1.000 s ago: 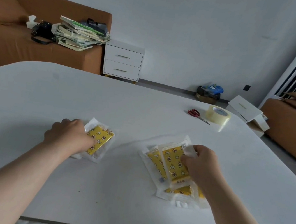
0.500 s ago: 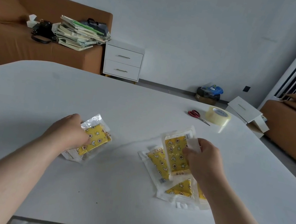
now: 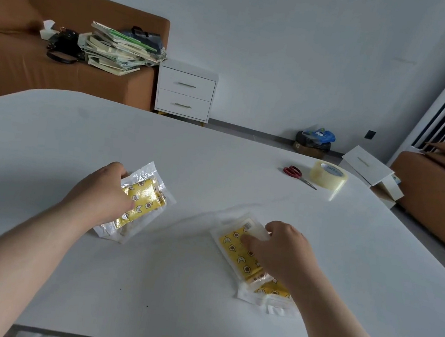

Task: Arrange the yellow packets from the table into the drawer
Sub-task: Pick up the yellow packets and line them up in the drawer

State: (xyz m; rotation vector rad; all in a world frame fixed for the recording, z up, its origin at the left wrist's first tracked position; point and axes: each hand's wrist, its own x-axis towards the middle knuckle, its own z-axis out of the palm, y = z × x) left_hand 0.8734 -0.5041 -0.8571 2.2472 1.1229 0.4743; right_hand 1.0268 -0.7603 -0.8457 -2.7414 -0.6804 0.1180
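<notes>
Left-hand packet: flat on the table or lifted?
Partly lifted: the left hand tilts the yellow packet up, near edge on the table.

Legible text: none. Barcode label on yellow packet, at the right hand's fingertips, unreadable. Blue print inside tape roll, beyond that hand, too blurred.

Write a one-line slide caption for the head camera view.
Left hand grips one yellow packet; right hand rests on a packet pile on the white table.
</notes>
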